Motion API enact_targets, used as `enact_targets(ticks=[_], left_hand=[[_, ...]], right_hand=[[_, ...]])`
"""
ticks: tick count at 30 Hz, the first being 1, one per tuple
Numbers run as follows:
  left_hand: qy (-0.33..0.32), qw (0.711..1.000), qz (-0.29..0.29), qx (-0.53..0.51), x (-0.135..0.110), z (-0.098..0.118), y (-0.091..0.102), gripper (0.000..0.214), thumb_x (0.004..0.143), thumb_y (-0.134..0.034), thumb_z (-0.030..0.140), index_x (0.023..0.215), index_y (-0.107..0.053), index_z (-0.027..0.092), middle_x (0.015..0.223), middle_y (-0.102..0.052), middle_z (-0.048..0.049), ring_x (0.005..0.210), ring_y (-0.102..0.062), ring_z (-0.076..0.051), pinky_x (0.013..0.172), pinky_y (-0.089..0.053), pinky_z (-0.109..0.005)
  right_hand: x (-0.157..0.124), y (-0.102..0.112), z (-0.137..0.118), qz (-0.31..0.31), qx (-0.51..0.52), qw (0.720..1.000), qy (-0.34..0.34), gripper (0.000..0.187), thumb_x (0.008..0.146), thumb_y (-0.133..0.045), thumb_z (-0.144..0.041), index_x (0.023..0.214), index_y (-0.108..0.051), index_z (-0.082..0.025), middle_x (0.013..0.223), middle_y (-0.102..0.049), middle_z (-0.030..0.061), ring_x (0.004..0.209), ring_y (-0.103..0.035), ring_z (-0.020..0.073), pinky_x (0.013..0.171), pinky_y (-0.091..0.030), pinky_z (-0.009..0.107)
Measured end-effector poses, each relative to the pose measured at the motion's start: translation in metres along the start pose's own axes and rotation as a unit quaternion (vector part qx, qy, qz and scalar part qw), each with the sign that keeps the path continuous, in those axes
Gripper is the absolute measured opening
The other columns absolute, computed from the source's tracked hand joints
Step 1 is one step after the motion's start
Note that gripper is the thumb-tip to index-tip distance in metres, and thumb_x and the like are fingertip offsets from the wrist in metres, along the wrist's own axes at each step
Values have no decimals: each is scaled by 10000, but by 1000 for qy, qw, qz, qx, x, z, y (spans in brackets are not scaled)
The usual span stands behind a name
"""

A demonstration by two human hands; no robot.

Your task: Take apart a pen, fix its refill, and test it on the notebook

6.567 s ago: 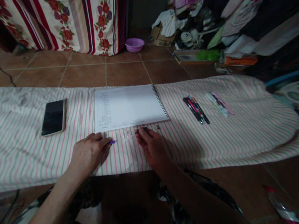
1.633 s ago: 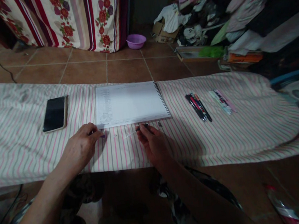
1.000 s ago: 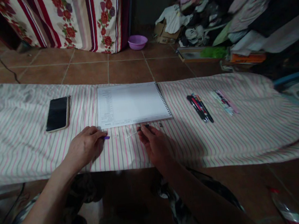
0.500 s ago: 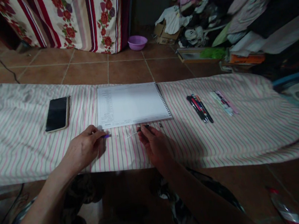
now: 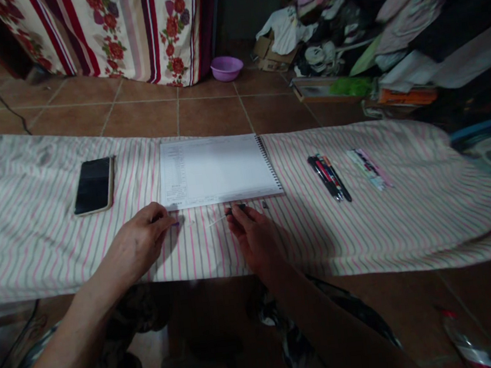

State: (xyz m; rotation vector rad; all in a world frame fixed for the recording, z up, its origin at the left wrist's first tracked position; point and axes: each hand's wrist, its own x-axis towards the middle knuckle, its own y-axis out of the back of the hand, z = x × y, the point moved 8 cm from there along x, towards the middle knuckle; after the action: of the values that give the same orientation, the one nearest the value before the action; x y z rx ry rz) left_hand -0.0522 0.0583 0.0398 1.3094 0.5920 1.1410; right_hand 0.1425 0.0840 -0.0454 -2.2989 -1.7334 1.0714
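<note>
At the far left of the table (image 5: pixel 20 233), on its striped cloth, a dark phone (image 5: pixel 93 185) lying flat, long axis running away from the viewer. Just right of it and nearer, the left hand (image 5: pixel 139 243), palm down on the cloth, fingers (image 5: pixel 161 220) pinched together on a small purple piece (image 5: pixel 175 222), only a sliver showing, poking out to the right. Beyond both hands, a spiral notebook (image 5: pixel 215 170) lying open, coil along its right edge. Between the hands, just off the notebook's near edge, a thin pale rod (image 5: pixel 216 220) with a black end: long axis almost left to right, roughly along the notebook's edge, slightly tilted, pale tip pointing left toward the purple piece yet apart from it, black end to the right. Clamped at that black end by the closed fingers (image 5: pixel 236 219) of the right hand (image 5: pixel 255 239). Cannot tell whether resting on the cloth or held just above it. Farther right, well apart, a bunch of pens (image 5: pixel 328 170) side by side, then a pale patterned pack (image 5: pixel 368 169) beside them.
</note>
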Motion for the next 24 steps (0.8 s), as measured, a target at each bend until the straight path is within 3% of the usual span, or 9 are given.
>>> enact_targets(ticks=[10,18,24], left_hand=[[22,999,6,-33,2,-9,-5,316,918,-402,250,985,-698,163,932,-618,-92,791,-627,-199,713,-543,-331],[69,997,-34,-24,-3,-24,-16,315,870,-435,237,1050,-690,191,967,-663,-89,827,-642,-209,725,-550,-341],[36,999,-36,3,-2,-18,-18,306,861,-447,205,1004,-713,157,926,-685,-118,850,-625,-266,732,-545,-416]], right_hand=[[1,0,0,2,-3,1000,-3,147,611,-773,-203,700,-668,-152,681,-681,-12,559,-599,54,549,-517,146],[2,1,1,0,-2,1000,3,168,601,-785,-220,708,-677,-149,685,-673,-9,575,-598,59,552,-520,150],[1,1,1,6,5,1000,-4,185,586,-790,-209,717,-676,-146,692,-678,-8,575,-606,57,545,-521,141]])
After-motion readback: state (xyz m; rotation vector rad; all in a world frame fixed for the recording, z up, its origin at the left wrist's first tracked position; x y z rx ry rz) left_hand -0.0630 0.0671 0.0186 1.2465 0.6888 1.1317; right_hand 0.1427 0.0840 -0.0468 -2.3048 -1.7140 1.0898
